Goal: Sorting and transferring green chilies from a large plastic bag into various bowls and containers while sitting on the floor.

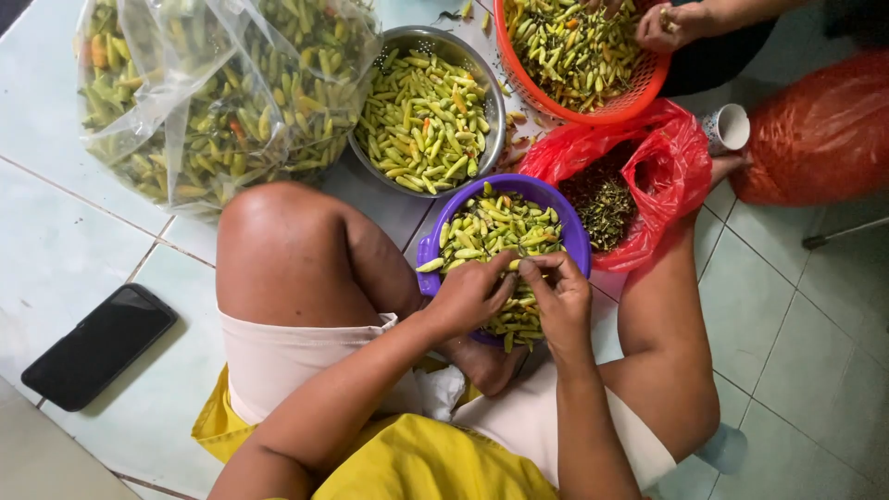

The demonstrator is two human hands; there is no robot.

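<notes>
My left hand and my right hand meet over a purple basket full of pale green chilies. Both hands pinch one small chili between their fingertips, above the near rim of the basket. The basket rests between my bent legs on the tiled floor.
A steel colander of green chilies sits beyond the basket, beside a big clear plastic bag of chilies. A red bag holds dark stems. Another person's hand picks in an orange basket. A black phone lies at left.
</notes>
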